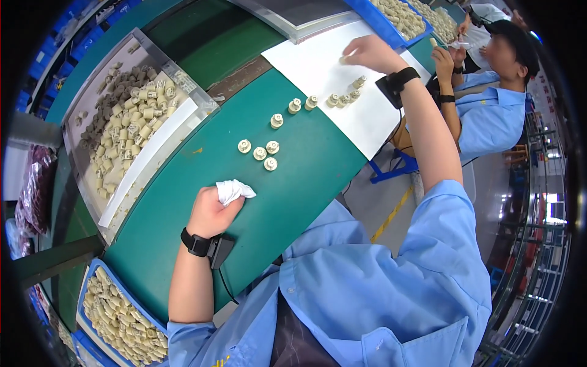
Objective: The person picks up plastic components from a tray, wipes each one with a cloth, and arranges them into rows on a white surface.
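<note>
Stretching through the middle of the view, the green worktop point(318, 162) carries nearly everything near the hands. Beyond its right end, a co-worker point(489, 122) in a blue shirt and dark cap has both hands raised. On the worktop's left side, a big shallow tray point(197, 92) holds a heap of cream and grey-brown plastic pieces, with a white strip point(150, 162) along its near edge. A white sheet point(367, 128) lies flat under the right hand, on the far right part of the worktop. One blue bin point(126, 292) full of cream pieces stands at the lower left; another blue bin point(382, 27), also filled, stands at the top right.

The right hand point(374, 54) is above the sheet, its fingers drawn narrow around a small pale part point(343, 60), mostly hidden by them. The left hand point(211, 214) rests by the worktop's middle, fingers curled tight around a crumpled white cloth point(232, 191). Each wrist wears a black band point(195, 243) with a dark box.

Smallest are the loose cream pieces point(260, 153): four grouped just beyond the cloth, one farther along, two near the sheet's left edge, and a short row on the sheet, below the right hand.
</note>
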`<action>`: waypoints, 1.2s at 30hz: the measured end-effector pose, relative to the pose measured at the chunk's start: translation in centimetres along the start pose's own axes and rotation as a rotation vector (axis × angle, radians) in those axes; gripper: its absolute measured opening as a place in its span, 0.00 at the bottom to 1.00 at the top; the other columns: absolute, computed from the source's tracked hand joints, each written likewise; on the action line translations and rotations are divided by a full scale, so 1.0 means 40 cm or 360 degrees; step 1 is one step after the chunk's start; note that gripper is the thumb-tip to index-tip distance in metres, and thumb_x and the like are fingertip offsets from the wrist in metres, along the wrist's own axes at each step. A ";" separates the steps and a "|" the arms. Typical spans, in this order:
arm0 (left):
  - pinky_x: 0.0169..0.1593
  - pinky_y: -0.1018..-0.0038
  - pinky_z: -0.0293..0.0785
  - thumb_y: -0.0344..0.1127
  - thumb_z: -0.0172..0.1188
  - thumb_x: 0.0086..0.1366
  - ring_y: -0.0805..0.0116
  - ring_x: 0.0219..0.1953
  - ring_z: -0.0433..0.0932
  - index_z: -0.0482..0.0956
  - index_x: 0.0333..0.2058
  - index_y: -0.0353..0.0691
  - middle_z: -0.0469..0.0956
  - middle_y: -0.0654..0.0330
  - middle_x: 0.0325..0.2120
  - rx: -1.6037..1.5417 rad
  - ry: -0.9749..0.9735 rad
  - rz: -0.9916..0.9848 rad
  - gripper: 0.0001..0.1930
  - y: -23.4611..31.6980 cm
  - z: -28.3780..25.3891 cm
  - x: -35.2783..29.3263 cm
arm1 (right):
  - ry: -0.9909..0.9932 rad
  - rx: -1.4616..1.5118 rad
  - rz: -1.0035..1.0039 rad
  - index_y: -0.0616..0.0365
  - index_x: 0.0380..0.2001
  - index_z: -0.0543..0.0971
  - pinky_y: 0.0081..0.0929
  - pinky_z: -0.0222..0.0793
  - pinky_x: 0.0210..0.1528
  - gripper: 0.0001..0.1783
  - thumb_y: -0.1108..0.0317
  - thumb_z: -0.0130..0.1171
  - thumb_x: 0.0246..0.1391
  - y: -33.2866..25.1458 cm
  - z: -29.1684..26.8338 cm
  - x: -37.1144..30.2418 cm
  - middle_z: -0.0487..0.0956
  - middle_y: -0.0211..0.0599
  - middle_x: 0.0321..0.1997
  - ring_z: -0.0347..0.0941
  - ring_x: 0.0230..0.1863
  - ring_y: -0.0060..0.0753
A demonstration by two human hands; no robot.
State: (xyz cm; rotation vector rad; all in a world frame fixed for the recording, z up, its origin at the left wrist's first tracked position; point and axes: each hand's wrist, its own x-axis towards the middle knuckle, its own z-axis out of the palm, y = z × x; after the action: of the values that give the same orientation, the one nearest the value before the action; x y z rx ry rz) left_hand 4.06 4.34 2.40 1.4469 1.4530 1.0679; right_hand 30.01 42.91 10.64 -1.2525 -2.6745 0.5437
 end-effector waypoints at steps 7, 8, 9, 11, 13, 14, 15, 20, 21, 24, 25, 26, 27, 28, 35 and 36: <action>0.37 0.76 0.73 0.23 0.58 0.56 0.69 0.30 0.80 0.82 0.35 0.36 0.82 0.59 0.29 0.0055 -0.0011 -0.0015 0.08 -0.003 0.000 0.007 | -0.0439 -0.0374 -0.0261 0.54 0.35 0.84 0.32 0.73 0.45 0.17 0.56 0.65 0.43 -0.166 0.119 -0.011 0.83 0.40 0.34 0.79 0.39 0.40; 0.37 0.76 0.73 0.23 0.58 0.56 0.69 0.30 0.80 0.82 0.35 0.36 0.82 0.59 0.29 0.0054 -0.0008 -0.0011 0.08 -0.003 -0.001 0.007 | -0.0490 -0.0446 -0.0216 0.53 0.36 0.83 0.33 0.73 0.47 0.17 0.56 0.65 0.43 -0.164 0.129 -0.007 0.83 0.39 0.35 0.79 0.40 0.41; 0.37 0.76 0.74 0.23 0.58 0.56 0.69 0.31 0.80 0.82 0.35 0.36 0.82 0.59 0.29 0.0059 -0.0021 -0.0037 0.08 -0.003 -0.002 0.006 | -0.0488 -0.0451 -0.0216 0.53 0.36 0.83 0.33 0.73 0.47 0.17 0.56 0.65 0.43 -0.161 0.127 -0.006 0.83 0.39 0.35 0.79 0.40 0.41; 0.38 0.76 0.74 0.23 0.57 0.56 0.69 0.31 0.80 0.82 0.35 0.35 0.82 0.58 0.29 0.0064 -0.0048 -0.0091 0.08 -0.004 -0.005 0.002 | -0.0427 -0.0340 -0.0303 0.53 0.39 0.82 0.33 0.72 0.47 0.19 0.56 0.64 0.44 -0.142 0.116 -0.007 0.83 0.40 0.34 0.79 0.40 0.41; 0.38 0.76 0.74 0.23 0.57 0.56 0.69 0.31 0.80 0.82 0.35 0.35 0.82 0.58 0.30 0.0037 -0.0036 -0.0090 0.08 -0.004 -0.006 0.003 | -0.0359 -0.0074 -0.0321 0.53 0.43 0.80 0.32 0.72 0.48 0.21 0.56 0.64 0.45 -0.103 0.084 0.007 0.83 0.40 0.35 0.79 0.41 0.41; 0.38 0.76 0.74 0.23 0.57 0.56 0.69 0.32 0.80 0.82 0.35 0.35 0.82 0.58 0.30 0.0014 -0.0028 -0.0088 0.08 -0.002 -0.005 0.002 | -0.0319 0.0135 -0.0292 0.53 0.44 0.79 0.32 0.73 0.48 0.22 0.57 0.64 0.46 -0.064 0.051 0.031 0.83 0.40 0.36 0.79 0.41 0.41; 0.39 0.76 0.74 0.23 0.57 0.56 0.68 0.32 0.81 0.82 0.35 0.34 0.83 0.57 0.30 -0.0006 -0.0029 -0.0078 0.08 0.000 -0.006 0.004 | -0.0085 0.0154 -0.0160 0.53 0.44 0.80 0.32 0.72 0.48 0.21 0.57 0.63 0.46 -0.018 0.029 0.048 0.83 0.41 0.37 0.79 0.42 0.42; 0.39 0.76 0.74 0.23 0.57 0.56 0.68 0.32 0.81 0.82 0.34 0.33 0.83 0.57 0.31 -0.0029 -0.0039 -0.0075 0.07 0.002 -0.006 0.011 | 0.0706 -0.0219 0.0351 0.53 0.43 0.80 0.33 0.73 0.48 0.20 0.56 0.63 0.48 0.247 0.008 0.134 0.82 0.45 0.40 0.79 0.44 0.44; 0.39 0.76 0.74 0.23 0.57 0.56 0.68 0.32 0.81 0.82 0.34 0.34 0.83 0.57 0.31 -0.0022 -0.0042 -0.0093 0.07 0.001 -0.007 0.009 | 0.0797 -0.0418 0.0408 0.53 0.43 0.80 0.32 0.73 0.47 0.20 0.55 0.63 0.48 0.262 0.013 0.145 0.82 0.45 0.41 0.79 0.43 0.43; 0.39 0.75 0.74 0.23 0.57 0.56 0.68 0.32 0.81 0.82 0.34 0.34 0.83 0.57 0.31 -0.0012 -0.0052 -0.0143 0.07 0.000 -0.005 0.006 | 0.0738 -0.0389 0.0519 0.53 0.40 0.82 0.35 0.73 0.49 0.19 0.55 0.64 0.47 0.276 0.033 0.161 0.83 0.45 0.39 0.79 0.43 0.46; 0.38 0.75 0.74 0.23 0.57 0.56 0.68 0.32 0.81 0.82 0.34 0.34 0.83 0.57 0.30 -0.0024 -0.0037 -0.0119 0.07 0.002 -0.005 0.008 | 0.0706 -0.0377 0.0580 0.53 0.39 0.83 0.36 0.73 0.50 0.19 0.55 0.64 0.47 0.278 0.038 0.160 0.83 0.44 0.38 0.79 0.44 0.47; 0.38 0.75 0.74 0.23 0.58 0.56 0.68 0.32 0.81 0.82 0.34 0.34 0.83 0.57 0.30 -0.0037 -0.0026 -0.0094 0.08 0.004 -0.005 0.009 | 0.0704 -0.0376 0.0586 0.53 0.39 0.83 0.36 0.73 0.50 0.19 0.55 0.64 0.47 0.281 0.040 0.159 0.83 0.44 0.38 0.79 0.44 0.47; 0.38 0.75 0.74 0.23 0.58 0.56 0.68 0.32 0.81 0.82 0.34 0.34 0.83 0.57 0.30 -0.0050 -0.0016 -0.0067 0.08 0.006 -0.004 0.012 | 0.0698 -0.0341 0.0563 0.53 0.39 0.83 0.35 0.73 0.49 0.18 0.55 0.64 0.47 0.285 0.038 0.156 0.83 0.44 0.37 0.79 0.43 0.46; 0.38 0.75 0.74 0.23 0.58 0.56 0.68 0.32 0.81 0.82 0.34 0.34 0.83 0.57 0.30 -0.0050 -0.0023 -0.0069 0.08 0.007 -0.004 0.013 | 0.0690 -0.0306 0.0539 0.54 0.38 0.83 0.34 0.74 0.48 0.17 0.56 0.64 0.47 0.279 0.033 0.153 0.83 0.43 0.37 0.79 0.41 0.46; 0.37 0.75 0.74 0.23 0.58 0.56 0.69 0.31 0.80 0.82 0.34 0.35 0.82 0.58 0.28 0.0000 -0.0032 -0.0110 0.07 0.000 -0.007 0.009 | 0.0440 -0.0008 -0.0015 0.57 0.34 0.82 0.26 0.74 0.36 0.11 0.64 0.63 0.49 0.042 -0.003 -0.004 0.82 0.38 0.30 0.79 0.31 0.33; 0.37 0.75 0.74 0.23 0.58 0.56 0.69 0.31 0.80 0.82 0.34 0.35 0.82 0.58 0.28 0.0003 -0.0027 -0.0107 0.07 0.002 -0.005 0.008 | 0.0319 -0.0035 -0.0182 0.58 0.34 0.82 0.24 0.73 0.34 0.09 0.66 0.64 0.49 0.009 0.005 -0.022 0.82 0.37 0.28 0.79 0.29 0.30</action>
State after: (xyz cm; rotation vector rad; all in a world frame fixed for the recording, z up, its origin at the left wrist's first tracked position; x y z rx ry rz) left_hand 3.90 4.66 2.55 1.3952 1.4806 1.0110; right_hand 30.80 42.39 10.33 -1.0878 -2.5703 0.3541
